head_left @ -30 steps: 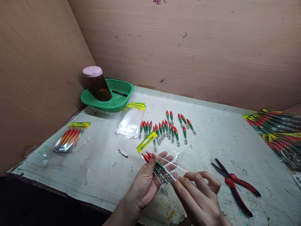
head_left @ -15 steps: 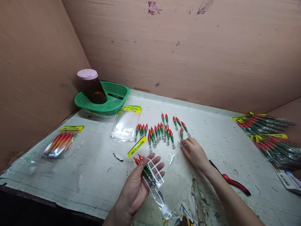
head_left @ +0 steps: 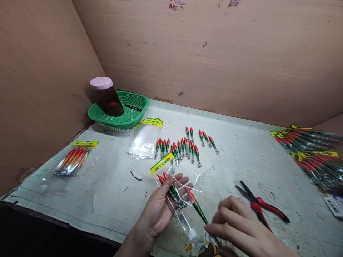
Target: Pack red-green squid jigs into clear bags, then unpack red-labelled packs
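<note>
My left hand [head_left: 163,203], palm up, holds a clear plastic bag with a yellow BCT LURE header [head_left: 162,163]. The thumb presses on red-and-green squid lures [head_left: 175,194] lying in the bag. At the lower right my right hand [head_left: 238,225], partly blurred, pinches the hook end of another red-and-green lure [head_left: 197,207]; its red tip points at the left hand's fingers. Beyond the hands, several loose lures [head_left: 193,151] lie in rows on the table. A stack of clear header bags [head_left: 143,141] lies left of them.
Red-handled pliers [head_left: 258,201] lie beside the right hand. Filled lure packs [head_left: 316,164] are at the far right, another pack [head_left: 75,160] at left. A green basket [head_left: 131,123] with a lidded jar [head_left: 109,101] stands at the back left, near the cardboard wall [head_left: 214,53].
My right hand has picked up a lure from the table and brought it down and toward me, beside the bag. The left hand stays nearly in place with the bag.
</note>
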A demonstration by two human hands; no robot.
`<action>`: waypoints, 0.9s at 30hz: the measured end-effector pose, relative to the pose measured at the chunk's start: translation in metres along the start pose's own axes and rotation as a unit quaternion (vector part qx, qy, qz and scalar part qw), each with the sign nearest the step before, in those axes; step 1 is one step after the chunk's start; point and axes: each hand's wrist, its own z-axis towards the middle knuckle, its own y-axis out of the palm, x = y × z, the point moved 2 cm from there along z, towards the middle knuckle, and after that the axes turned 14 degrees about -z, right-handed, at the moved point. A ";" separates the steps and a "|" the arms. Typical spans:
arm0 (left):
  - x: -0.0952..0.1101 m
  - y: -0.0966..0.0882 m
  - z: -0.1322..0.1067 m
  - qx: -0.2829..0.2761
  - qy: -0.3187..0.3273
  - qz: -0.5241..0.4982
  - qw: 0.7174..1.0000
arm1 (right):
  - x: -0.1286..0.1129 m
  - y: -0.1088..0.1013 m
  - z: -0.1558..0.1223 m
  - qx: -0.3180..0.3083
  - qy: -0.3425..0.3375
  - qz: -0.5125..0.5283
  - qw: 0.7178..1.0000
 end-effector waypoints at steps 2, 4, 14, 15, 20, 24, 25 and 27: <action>-0.002 0.000 -0.001 -0.009 -0.012 0.004 1.000 | 0.002 0.014 0.003 0.054 0.011 -0.043 0.998; -0.003 0.000 -0.002 -0.014 -0.018 0.004 1.000 | 0.004 0.025 0.002 0.122 0.031 -0.075 0.989; -0.006 0.000 -0.003 -0.029 -0.013 0.023 0.999 | -0.007 0.030 0.010 0.181 0.063 -0.126 0.973; -0.006 0.000 -0.003 -0.024 -0.014 0.020 0.999 | -0.004 0.030 0.012 0.190 0.070 -0.096 0.974; 0.003 -0.006 0.001 0.031 0.024 -0.004 0.999 | 0.069 0.046 0.019 0.169 0.169 0.001 0.971; 0.008 -0.009 0.002 0.045 0.036 -0.010 0.998 | 0.128 0.088 0.027 0.058 0.211 -0.038 0.975; 0.008 -0.009 0.002 0.047 0.037 -0.011 0.998 | 0.134 0.096 0.028 0.052 0.208 -0.034 0.976; 0.008 -0.010 0.002 0.053 0.039 -0.013 0.998 | 0.133 0.098 0.025 0.058 0.206 -0.031 0.976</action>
